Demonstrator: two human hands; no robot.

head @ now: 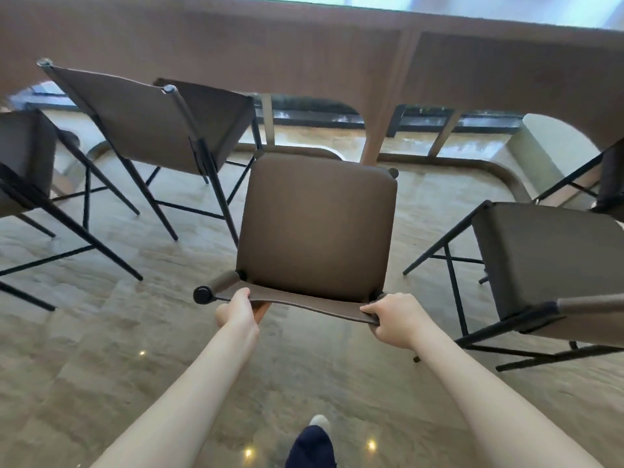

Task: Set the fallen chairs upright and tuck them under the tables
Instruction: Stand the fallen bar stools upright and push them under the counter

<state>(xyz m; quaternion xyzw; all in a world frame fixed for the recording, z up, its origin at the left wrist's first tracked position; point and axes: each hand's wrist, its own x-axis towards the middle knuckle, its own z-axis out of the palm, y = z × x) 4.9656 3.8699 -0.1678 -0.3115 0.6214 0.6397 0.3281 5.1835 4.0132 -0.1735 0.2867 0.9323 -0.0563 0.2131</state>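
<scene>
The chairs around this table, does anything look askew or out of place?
Yes. The middle chair, gripped at its backrest by the left hand and right hand, is not yet tucked under the table. The chair on the right sits turned at an angle.

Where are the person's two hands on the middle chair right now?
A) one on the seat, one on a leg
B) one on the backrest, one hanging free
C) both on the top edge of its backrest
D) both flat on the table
C: the left hand and the right hand each grip the top edge of the middle chair backrest, one near each end.
</scene>
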